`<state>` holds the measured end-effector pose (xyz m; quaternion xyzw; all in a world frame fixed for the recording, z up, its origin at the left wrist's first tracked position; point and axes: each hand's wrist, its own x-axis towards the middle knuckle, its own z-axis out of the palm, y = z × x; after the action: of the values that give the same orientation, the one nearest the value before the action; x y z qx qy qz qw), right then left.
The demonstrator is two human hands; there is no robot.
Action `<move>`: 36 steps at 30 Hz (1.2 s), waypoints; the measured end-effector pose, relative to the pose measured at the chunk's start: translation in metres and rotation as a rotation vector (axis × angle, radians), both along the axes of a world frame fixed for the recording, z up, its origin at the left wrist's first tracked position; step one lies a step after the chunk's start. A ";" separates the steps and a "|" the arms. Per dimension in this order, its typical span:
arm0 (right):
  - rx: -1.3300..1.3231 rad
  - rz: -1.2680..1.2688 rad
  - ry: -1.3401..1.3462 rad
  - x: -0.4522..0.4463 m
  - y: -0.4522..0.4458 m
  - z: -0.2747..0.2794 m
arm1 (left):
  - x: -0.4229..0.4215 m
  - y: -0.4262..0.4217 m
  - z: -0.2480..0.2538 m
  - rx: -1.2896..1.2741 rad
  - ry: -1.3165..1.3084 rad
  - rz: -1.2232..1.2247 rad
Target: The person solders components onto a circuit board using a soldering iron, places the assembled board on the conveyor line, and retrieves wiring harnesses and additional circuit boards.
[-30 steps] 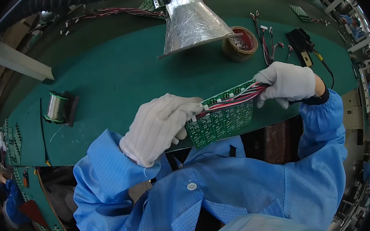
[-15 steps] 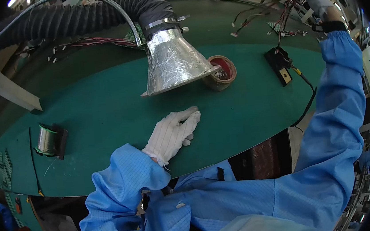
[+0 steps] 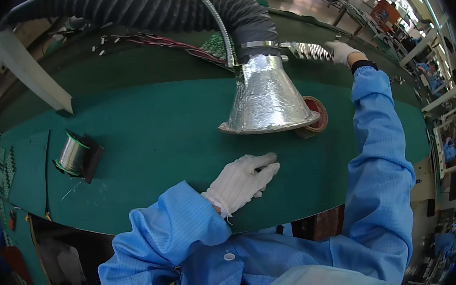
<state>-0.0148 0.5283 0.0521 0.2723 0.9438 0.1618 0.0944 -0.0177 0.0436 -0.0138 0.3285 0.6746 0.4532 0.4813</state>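
My left hand (image 3: 243, 182), in a white glove, rests on the green mat (image 3: 168, 153) with its fingers apart and nothing in them. At the far right, my right hand (image 3: 343, 53) is stretched out and its gloved fingers are closed on the end of a circuit board (image 3: 310, 51). The board is seen at a low angle beside the black hose, and its near end may be hidden. A foil-wrapped funnel (image 3: 267, 97) hangs between my two hands.
A solder spool (image 3: 73, 156) stands at the left. Behind the funnel is a round container (image 3: 318, 116). Further back lie red and black wires (image 3: 169, 41) and another green board (image 3: 213, 47). The black hose (image 3: 144, 10) crosses the top, and a white post (image 3: 32, 73) rises at the left.
My right hand has gone from near my left hand, out to the far side of the mat with the board. My left hand has let go of it and stays low.
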 end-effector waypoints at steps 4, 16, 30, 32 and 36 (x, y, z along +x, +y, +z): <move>-0.151 -0.029 0.088 -0.050 -0.048 -0.009 | 0.003 -0.001 -0.011 0.096 0.094 -0.021; -0.374 0.072 -0.044 -0.114 -0.128 -0.074 | 0.004 -0.004 -0.025 0.221 0.373 -0.111; -1.265 -0.002 1.271 -0.097 -0.095 -0.009 | 0.002 -0.007 -0.016 0.177 0.200 -0.062; -1.031 0.174 1.378 -0.075 -0.091 0.037 | 0.000 -0.006 -0.015 0.147 0.149 -0.083; -0.125 0.477 1.429 -0.013 -0.102 0.135 | -0.002 -0.007 -0.010 0.060 0.117 -0.162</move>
<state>-0.0276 0.4261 0.1873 0.0933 0.8162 -0.0918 -0.5628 -0.0194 0.0368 -0.0243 0.4222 0.6587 0.4129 0.4663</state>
